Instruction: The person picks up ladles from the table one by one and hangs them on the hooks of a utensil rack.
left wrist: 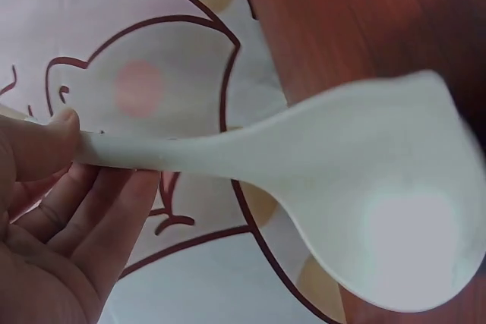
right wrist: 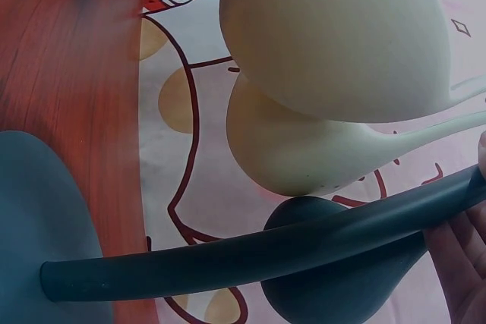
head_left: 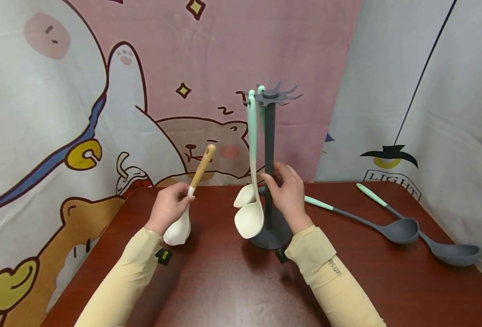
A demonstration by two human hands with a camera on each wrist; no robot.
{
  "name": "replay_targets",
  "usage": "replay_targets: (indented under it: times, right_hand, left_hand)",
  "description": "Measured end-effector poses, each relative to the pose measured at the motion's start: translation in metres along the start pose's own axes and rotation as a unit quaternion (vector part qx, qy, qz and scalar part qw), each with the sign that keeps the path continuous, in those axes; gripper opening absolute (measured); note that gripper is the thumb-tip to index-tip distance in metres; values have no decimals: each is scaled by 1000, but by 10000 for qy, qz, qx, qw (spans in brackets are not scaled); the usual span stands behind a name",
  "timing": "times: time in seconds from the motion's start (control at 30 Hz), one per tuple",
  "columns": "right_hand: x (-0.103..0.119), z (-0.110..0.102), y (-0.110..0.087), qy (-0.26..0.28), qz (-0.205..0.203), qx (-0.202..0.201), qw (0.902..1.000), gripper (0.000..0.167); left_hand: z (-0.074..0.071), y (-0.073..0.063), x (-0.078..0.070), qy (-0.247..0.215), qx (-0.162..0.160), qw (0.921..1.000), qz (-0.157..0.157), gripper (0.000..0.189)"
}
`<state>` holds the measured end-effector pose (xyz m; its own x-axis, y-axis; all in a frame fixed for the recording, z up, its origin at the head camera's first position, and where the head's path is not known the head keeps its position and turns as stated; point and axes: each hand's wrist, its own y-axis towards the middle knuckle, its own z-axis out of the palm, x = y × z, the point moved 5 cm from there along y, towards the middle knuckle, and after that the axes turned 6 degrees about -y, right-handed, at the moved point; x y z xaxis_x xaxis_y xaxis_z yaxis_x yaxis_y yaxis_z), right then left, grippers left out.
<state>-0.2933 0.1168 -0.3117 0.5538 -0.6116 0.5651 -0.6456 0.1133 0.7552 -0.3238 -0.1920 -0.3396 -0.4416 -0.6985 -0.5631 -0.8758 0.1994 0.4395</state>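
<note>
My left hand [head_left: 170,206] pinches a white ladle with a wooden handle [head_left: 202,170], thumb on one side and fingers on the other. Its white bowl [left wrist: 380,195] hangs down over the left of the table. Fingers and thumb of my right hand [head_left: 287,193] are around the dark pole of a utensil stand [head_left: 269,145]. From the stand's left hooks hang two cream ladles with mint handles; the nearer cream ladle [head_left: 250,220] partly covers the farther one [head_left: 244,195]. Behind the pole, the right wrist view shows a dark grey utensil head [right wrist: 342,286].
On the right of the brown table [head_left: 208,290] lie a grey ladle with a mint handle [head_left: 400,230] and a second grey utensil [head_left: 455,253], partly overlapping. A cartoon-printed cloth [head_left: 298,54] hangs behind the table's back edge.
</note>
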Motion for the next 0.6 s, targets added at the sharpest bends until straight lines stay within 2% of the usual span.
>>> replay_targets:
  times: [0.2, 0.6]
  right_hand:
    - [0, 0, 0, -52, 34, 10, 10000, 18]
    - [-2, 1, 0, -37, -30, -35, 10000, 17]
  left_hand:
    - [-5, 0, -15, -577, -26, 9983, -73, 14]
    - [-23, 0, -65, -870, -279, 9950, 395, 17]
